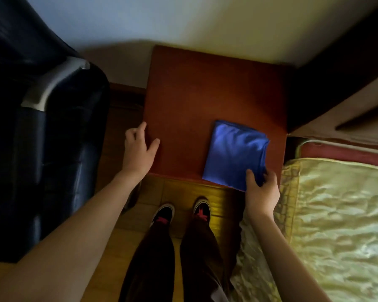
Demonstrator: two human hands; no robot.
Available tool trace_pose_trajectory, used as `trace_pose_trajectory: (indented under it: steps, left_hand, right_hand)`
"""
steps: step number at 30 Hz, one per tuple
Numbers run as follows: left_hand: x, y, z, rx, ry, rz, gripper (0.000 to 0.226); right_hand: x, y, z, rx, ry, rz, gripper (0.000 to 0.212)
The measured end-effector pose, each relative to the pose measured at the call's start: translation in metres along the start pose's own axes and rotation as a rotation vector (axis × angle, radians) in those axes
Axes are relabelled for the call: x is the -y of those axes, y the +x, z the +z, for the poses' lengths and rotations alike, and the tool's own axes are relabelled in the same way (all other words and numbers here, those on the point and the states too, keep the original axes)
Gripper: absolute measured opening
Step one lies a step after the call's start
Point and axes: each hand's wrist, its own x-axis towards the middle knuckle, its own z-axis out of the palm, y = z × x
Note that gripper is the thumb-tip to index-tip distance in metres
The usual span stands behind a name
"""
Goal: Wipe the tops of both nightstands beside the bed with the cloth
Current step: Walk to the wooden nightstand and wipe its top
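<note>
A reddish-brown nightstand (194, 101) stands straight ahead against the wall. A folded blue cloth (231, 151) lies flat on its front right part. My right hand (261, 189) grips the near right corner of the cloth at the nightstand's front edge, thumb on top. My left hand (138, 149) rests at the nightstand's left front edge with fingers apart, holding nothing.
A dark suitcase (42, 138) with a grey handle stands at the left, close to the nightstand. The bed (340, 225) with a pale green cover fills the right, its dark headboard (340, 68) behind. My legs and shoes (181, 212) stand on the floor below.
</note>
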Motion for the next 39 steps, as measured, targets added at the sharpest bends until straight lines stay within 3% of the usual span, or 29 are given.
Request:
trace_pose_trajectory:
  steps: [3, 6, 9, 15, 19, 24, 28, 35, 39]
  left_hand:
    - [0.006, 0.004, 0.003, -0.034, 0.058, 0.061, 0.068]
    - [0.005, 0.013, 0.005, -0.038, 0.047, 0.07, 0.071]
    - [0.004, 0.022, 0.016, -0.07, 0.03, 0.077, 0.07]
    - [0.013, 0.025, 0.03, -0.162, 0.195, 0.097, 0.068]
    - [0.013, 0.025, 0.028, -0.165, 0.199, 0.116, 0.068]
    - [0.012, 0.025, 0.028, -0.164, 0.2, 0.103, 0.07]
    - [0.009, 0.023, 0.024, -0.157, 0.158, 0.082, 0.071]
    - [0.009, 0.027, 0.028, -0.171, 0.078, -0.011, 0.072]
    - [0.013, 0.029, 0.031, -0.19, 0.076, 0.013, 0.07]
  right_hand:
    - [-0.013, 0.003, -0.002, -0.066, -0.363, -0.369, 0.071]
    - [-0.003, 0.019, 0.013, 0.025, -0.581, -0.723, 0.072]
    - [0.002, 0.039, 0.044, 0.161, -0.791, -0.865, 0.075]
    - [0.007, 0.075, 0.066, 0.034, -0.755, -0.908, 0.069]
    - [0.054, 0.134, 0.072, -0.049, -0.696, -0.941, 0.061]
    - [0.118, 0.211, 0.068, -0.043, -0.647, -0.824, 0.061]
    - [0.085, 0.184, 0.061, -0.07, -0.646, -0.863, 0.058]
    - [-0.064, 0.046, 0.014, -0.086, -0.72, -0.71, 0.062]
    - [-0.015, 0.098, 0.028, -0.128, -0.706, -0.725, 0.066]
